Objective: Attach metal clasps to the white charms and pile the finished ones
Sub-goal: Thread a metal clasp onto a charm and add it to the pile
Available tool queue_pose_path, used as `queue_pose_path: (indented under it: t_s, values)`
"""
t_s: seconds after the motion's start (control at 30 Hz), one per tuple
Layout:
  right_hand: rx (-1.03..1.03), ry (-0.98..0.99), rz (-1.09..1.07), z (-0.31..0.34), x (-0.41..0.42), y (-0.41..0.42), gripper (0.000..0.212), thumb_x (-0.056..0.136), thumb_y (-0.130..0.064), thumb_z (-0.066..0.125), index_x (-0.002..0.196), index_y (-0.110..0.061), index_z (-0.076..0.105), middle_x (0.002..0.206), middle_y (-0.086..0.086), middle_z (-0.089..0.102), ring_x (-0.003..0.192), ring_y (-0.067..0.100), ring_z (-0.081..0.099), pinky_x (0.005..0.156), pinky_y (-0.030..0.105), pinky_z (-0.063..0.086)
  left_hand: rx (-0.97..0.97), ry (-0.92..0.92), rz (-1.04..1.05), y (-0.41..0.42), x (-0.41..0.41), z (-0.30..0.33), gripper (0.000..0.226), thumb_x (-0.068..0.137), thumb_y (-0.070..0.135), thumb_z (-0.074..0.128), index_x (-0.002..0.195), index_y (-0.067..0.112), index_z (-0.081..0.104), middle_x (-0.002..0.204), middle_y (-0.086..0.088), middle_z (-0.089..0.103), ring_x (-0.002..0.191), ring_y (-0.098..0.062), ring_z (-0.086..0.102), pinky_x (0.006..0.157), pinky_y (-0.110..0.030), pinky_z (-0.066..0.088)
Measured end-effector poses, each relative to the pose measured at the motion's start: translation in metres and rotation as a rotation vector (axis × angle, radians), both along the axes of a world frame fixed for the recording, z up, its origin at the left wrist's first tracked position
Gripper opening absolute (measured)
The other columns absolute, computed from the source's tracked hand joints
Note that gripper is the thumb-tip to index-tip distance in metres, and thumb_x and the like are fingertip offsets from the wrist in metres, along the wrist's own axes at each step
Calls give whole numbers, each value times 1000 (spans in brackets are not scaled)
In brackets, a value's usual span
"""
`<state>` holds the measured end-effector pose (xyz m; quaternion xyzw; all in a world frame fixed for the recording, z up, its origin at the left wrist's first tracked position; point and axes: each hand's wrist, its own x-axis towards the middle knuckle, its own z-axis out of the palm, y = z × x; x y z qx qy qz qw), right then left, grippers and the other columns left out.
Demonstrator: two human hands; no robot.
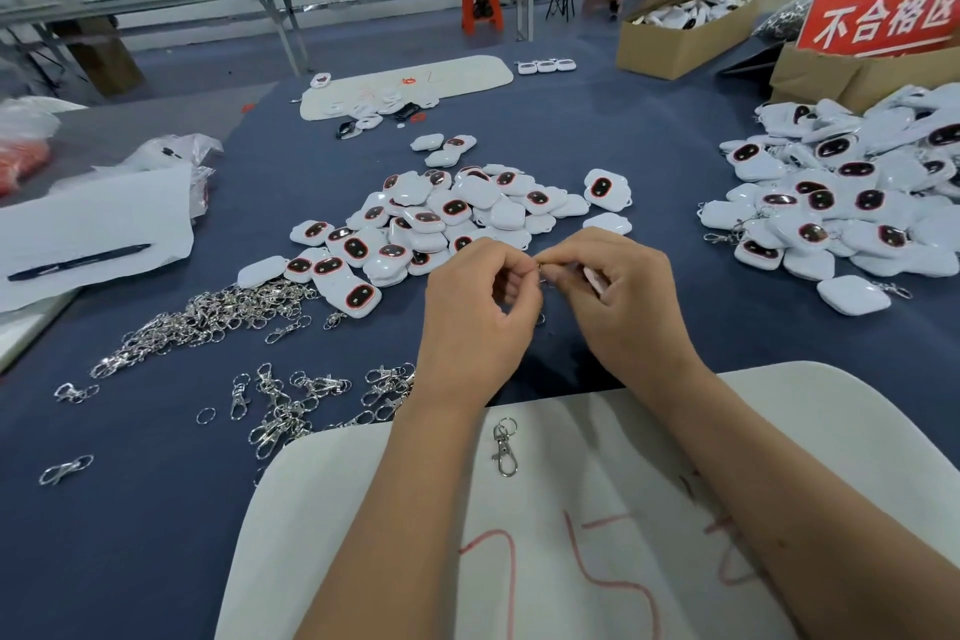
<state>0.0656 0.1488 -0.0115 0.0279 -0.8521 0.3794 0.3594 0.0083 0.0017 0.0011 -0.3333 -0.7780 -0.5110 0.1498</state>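
My left hand [475,307] and right hand [623,296] meet just above the blue counter [156,509], fingertips almost touching. My left fingers are curled, thumb and forefinger pinching a small metal ring [540,267] between the two hands. My right fingers are curled too, pinching the same bit of metal from the other side, and a pale edge that may be a white charm [595,281] shows inside that hand; most of it is hidden, so I cannot tell exactly how it sits.

At twelve o'clock from my hands lies the pile of white charms [441,218], many face up with dark oval windows rimmed in red. At nine o'clock spreads a heap of metal clasps [208,317], with looser clasps scattered at about eight o'clock. At two to three o'clock sits the second pile of charms [852,192], some with clasps trailing from them, and a single charm [854,295] lies just beside its near edge.

Under my forearms, at six o'clock, is a white pad [805,431] marked with red scribbles, with one lone clasp [504,447] on it between my wrists. A dark pen [78,263] rests on white paper [104,218] at nine o'clock, farther out.
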Motion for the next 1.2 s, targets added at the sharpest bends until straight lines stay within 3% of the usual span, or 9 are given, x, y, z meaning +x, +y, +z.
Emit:
queue_pose_path:
  t_s: [0.07, 0.2, 0.37, 0.47, 0.6, 0.73, 1.0, 1.1, 1.2]
  values:
    - [-220, -147, 84, 0, 0, 4, 16, 98, -7, 68, 97, -17, 80, 73, -13, 68, 68, 4, 59, 68, 21, 45, -2, 11, -7, 0, -1, 1, 12, 85, 0, 70, 79, 11, 68, 77, 5, 66, 74, -15, 62, 66, -20, 49]
    - [-437, -234, 174, 1, 1, 9, 16, 99, -9, 69, 93, -17, 81, 68, 5, 66, 63, 14, 53, 63, 33, 44, -18, 27, -30, 0, 0, 0, 13, 86, 1, 69, 80, 12, 68, 80, 6, 67, 77, -14, 62, 68, -23, 50]
    - [-350, -192, 100, 1, 3, 7, 15, 96, -5, 71, 90, -15, 81, 74, -11, 73, 65, 1, 59, 67, 16, 47, -38, 38, -46, 0, -3, -2, 13, 87, 2, 68, 81, 14, 69, 82, 6, 67, 79, -14, 63, 70, -24, 51]
    - [-295, -163, 74, 1, 2, 5, 14, 95, -4, 71, 91, -14, 81, 79, -10, 75, 70, 3, 62, 71, 19, 46, -45, 25, -40, -1, -4, -4, 11, 90, 4, 69, 83, 13, 69, 83, 6, 67, 81, -12, 62, 71, -19, 48]
    - [-349, -128, 82, 1, 3, 4, 16, 95, -3, 70, 90, -14, 80, 80, -7, 75, 67, 9, 60, 66, 27, 50, 15, -23, -24, 3, -3, -4, 12, 93, 7, 67, 87, 17, 68, 86, 7, 69, 83, -10, 61, 70, -13, 44]
    - [-492, -71, 111, 0, 3, 1, 17, 96, -1, 69, 89, -12, 80, 81, -8, 77, 71, 2, 63, 72, 15, 48, 77, -14, -7, 11, 1, -4, 12, 96, 9, 66, 89, 19, 66, 86, 7, 68, 83, -13, 62, 73, -27, 50]
    - [-611, -124, 167, 0, 0, -1, 15, 98, -7, 68, 90, -14, 79, 81, -3, 76, 69, 2, 61, 69, 16, 50, 54, 55, 23, 12, 1, -7, 11, 97, 6, 61, 88, 13, 62, 86, 4, 64, 82, -14, 58, 72, -31, 48]
    - [-641, -186, 186, 1, -1, -2, 9, 97, -14, 71, 104, -15, 77, 89, -9, 75, 81, 1, 66, 76, 15, 50, 1, 69, 47, 11, 0, -7, 11, 97, 7, 60, 89, 13, 61, 86, 6, 61, 80, -11, 53, 72, -23, 43]
    - [-619, -263, 37, -4, -4, 2, 38, 92, -2, 68, 123, -24, 69, 101, -12, 64, 98, -2, 59, 84, 13, 45, -70, 81, 83, 9, -3, -8, 10, 97, 6, 59, 89, 13, 60, 87, 8, 58, 79, -8, 48, 73, -15, 37]
